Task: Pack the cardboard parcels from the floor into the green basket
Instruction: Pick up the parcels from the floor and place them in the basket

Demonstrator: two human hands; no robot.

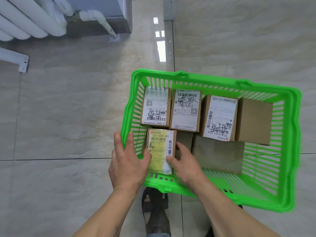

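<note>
Both hands were on one parcel at the lower left corner of the green basket (210, 82). The left hand (126, 161) reached over the basket's left rim, thumb pressed on the yellow-labelled parcel (160, 149), while the right hand (186, 161) clasped its right edge with thumb on the label — a two-sided hold that looked meant to steer the box squarely into the gap beside the wall. Whether the parcel already rested on the basket's bottom could not be told.

Above it in the frame, three labelled parcels (185, 110) stood in a tight row along the far wall, with a plain brown box (254, 120) at the row's right end. A larger plain box (218, 153) lay in front of them at centre right. Packing them edge to edge probably saved room.

No parcels showed on the tiled floor (68, 117) in view, so the job seemed nearly done. A sandalled foot (155, 207) stood just below the basket, and a white radiator (29, 21) filled the upper left.
</note>
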